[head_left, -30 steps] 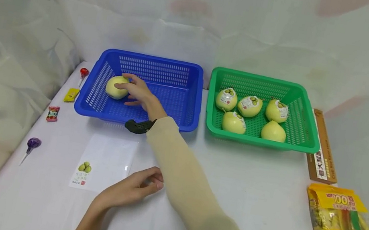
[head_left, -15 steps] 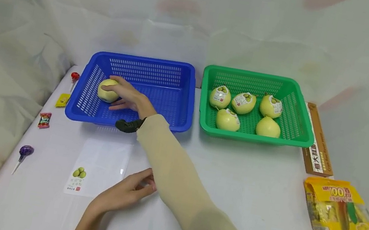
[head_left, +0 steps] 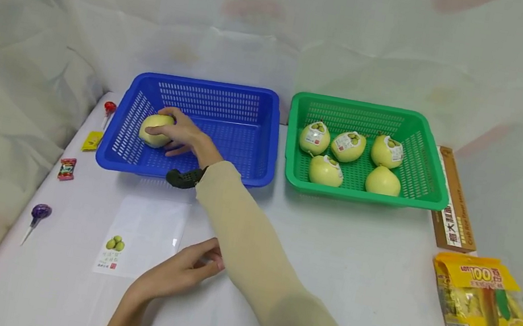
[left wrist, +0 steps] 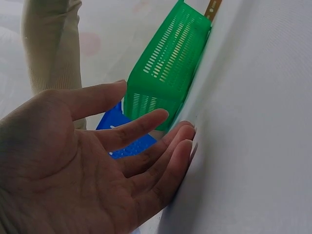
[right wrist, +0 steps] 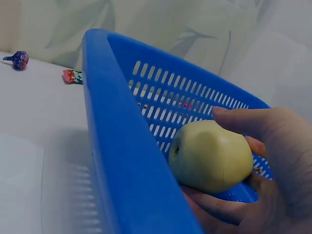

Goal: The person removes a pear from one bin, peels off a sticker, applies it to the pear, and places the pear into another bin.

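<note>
In the blue basket (head_left: 188, 169), a pale yellow-green pear (right wrist: 209, 158) lies near the left end. My right hand (head_left: 185, 133) reaches over the basket's front rim and holds the pear, thumb at its upper side and fingers round and beneath it in the right wrist view. No label shows on this pear. My left hand (head_left: 181, 272) rests on the white table, fingers loosely bent, palm bare in the left wrist view. Beside it lies a clear plastic bag (head_left: 151, 231) printed with pears. My right forearm crosses above the left fingertips.
A green basket (head_left: 365, 196) with several pears, most labelled, stands right of the blue one. A brown box (head_left: 460, 213) and a yellow candy bag (head_left: 488, 310) lie far right. Along the left edge are a purple lollipop (head_left: 41, 211), small wrapped sweets (head_left: 66, 169) and a red lollipop (head_left: 110, 106).
The right fingers have shifted slightly round the pear, which seems a little turned but stays at the basket's left end. The left hand keeps its place. The head view has shifted a little.
</note>
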Demonstrator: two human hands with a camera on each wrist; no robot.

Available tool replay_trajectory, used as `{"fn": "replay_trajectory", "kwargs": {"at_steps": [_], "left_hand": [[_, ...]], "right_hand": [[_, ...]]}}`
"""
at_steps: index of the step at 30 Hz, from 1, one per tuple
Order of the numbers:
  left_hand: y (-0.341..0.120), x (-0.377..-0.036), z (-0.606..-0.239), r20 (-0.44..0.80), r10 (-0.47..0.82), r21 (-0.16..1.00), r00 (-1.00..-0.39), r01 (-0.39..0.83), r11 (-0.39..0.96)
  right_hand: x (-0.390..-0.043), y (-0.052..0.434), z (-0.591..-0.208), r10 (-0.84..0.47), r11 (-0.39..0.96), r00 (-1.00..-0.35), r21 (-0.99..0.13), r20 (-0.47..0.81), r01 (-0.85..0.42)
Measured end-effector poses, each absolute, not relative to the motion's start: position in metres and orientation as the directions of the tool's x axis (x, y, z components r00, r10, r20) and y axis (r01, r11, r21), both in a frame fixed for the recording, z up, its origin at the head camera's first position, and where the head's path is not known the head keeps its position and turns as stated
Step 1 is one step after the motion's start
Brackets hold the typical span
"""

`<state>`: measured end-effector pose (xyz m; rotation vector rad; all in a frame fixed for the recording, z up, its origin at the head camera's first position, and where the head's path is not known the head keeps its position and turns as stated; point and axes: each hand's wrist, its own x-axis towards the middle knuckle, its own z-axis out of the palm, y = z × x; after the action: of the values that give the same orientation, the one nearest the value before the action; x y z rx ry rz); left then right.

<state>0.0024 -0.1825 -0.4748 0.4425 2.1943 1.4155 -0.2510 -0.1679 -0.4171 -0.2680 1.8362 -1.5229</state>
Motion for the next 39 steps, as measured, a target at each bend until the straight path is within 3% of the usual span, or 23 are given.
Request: {"fn": "replay_trajectory", "kwargs": {"at_steps": [4, 16, 25, 29, 32, 39], "left_hand": [[-0.182, 0.002, -0.474, -0.22, 0.516, 0.913, -0.828, 0.011, 0.407], [-0.176, 0.0, -0.475, -0.176, 0.551, 0.924, -0.816, 0.055, 0.378], [-0.171, -0.002, -0.475, -0.211, 0.512, 0.907, -0.832, 0.028, 0.419], [-0.176, -0.001, -0.474, -0.226, 0.489, 0.899, -0.842, 0.014, 0.439], [-0.179, 0.0, -0.475, -0.235, 0.473, 0.896, -0.849, 0.0, 0.445], [-0.18, 0.002, -0.476, -0.205, 0.458, 0.898, -0.865, 0.019, 0.439]], "right_hand": [[-0.248, -0.165, -0.412, -0.627, 0.352, -0.66, -0.906, -0.415, 0.236], [-0.243, -0.148, -0.4, -0.67, 0.401, -0.541, -0.861, -0.508, 0.312], [-0.261, -0.119, -0.392, -0.691, 0.212, -0.593, -0.9, -0.413, 0.38], [-0.263, -0.098, -0.372, -0.725, 0.175, -0.611, -0.943, -0.317, 0.282], [-0.255, -0.07, -0.354, -0.765, 0.147, -0.613, -0.98, -0.198, 0.133], [-0.201, 0.032, -0.336, -0.834, 0.129, -0.552, -0.968, 0.01, -0.214]]}}
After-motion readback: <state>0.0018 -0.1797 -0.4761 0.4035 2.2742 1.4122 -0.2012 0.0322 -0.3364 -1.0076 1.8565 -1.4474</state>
